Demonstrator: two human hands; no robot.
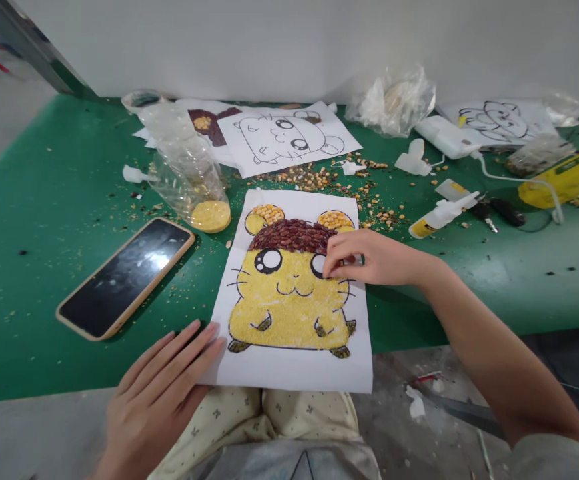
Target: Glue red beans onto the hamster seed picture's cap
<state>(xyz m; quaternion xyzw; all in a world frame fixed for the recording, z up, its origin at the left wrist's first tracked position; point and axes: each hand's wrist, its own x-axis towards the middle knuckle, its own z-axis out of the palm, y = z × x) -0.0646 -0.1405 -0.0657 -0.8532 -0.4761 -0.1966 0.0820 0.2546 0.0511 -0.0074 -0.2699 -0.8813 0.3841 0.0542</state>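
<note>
A white sheet (pixel 299 370) with a hamster picture (pixel 289 300) lies before me, overhanging the table's front edge. Yellow grains cover the hamster's body, dark red beans (pixel 289 235) fill the top of its head, and corn kernels (pixel 268 213) sit in the ears. My left hand (pixel 164 380) rests flat with fingers stretched out, its fingertips at the sheet's lower left edge. Over the hamster's right-side eye, my right hand (pixel 359 257) has thumb and fingers pinched together. Whatever may be between those fingertips is too small to make out.
A phone (pixel 127 277) lies left, beside a clear plastic bottle (pixel 189 167) of yellow grains. Behind are a second hamster drawing (pixel 289 137), scattered seeds (pixel 309 179) and a plastic bag (pixel 394 100). A glue bottle (pixel 442 215), keys (pixel 487 215) and a white corded device (pixel 447 137) lie right.
</note>
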